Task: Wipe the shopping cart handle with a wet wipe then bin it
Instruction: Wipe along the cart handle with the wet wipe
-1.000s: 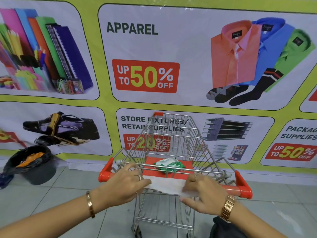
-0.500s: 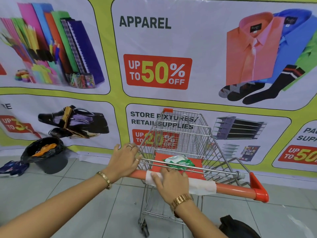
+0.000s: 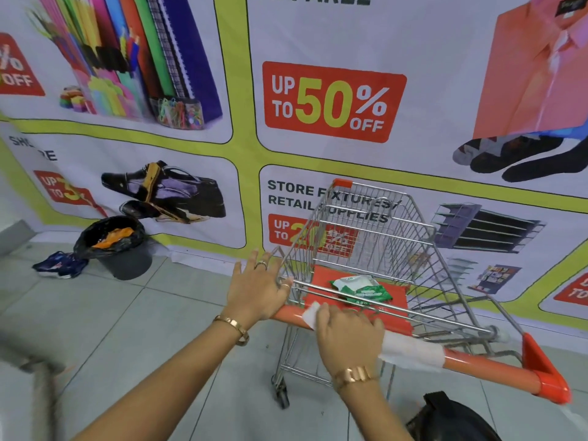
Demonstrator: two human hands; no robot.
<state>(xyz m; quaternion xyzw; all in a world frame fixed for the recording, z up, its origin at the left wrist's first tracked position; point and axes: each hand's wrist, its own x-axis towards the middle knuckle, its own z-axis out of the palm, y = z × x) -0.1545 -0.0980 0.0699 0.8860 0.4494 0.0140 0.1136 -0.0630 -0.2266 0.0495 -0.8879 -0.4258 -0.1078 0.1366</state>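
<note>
A small wire shopping cart (image 3: pixel 375 237) stands in front of me with an orange handle (image 3: pixel 483 366) running from left to lower right. A white wet wipe (image 3: pixel 410 350) is wrapped over the handle. My right hand (image 3: pixel 348 337) presses on the wipe near the handle's left part. My left hand (image 3: pixel 257 288) rests on the handle's left end, fingers spread. A green and white wipes pack (image 3: pixel 362 289) lies on the cart's red seat flap. A bin (image 3: pixel 119 246) lined with a black bag stands on the floor at the left, by the wall.
A large printed sale banner (image 3: pixel 334 103) covers the wall right behind the cart. A dark blue packet (image 3: pixel 59 265) lies on the tiled floor left of the bin. A black bag (image 3: pixel 451 418) sits at the bottom right near my feet.
My right hand has slid the wipe leftward along the handle, toward my left hand. My left hand moved to the handle's left end and opened its fingers. My view turned left and down.
</note>
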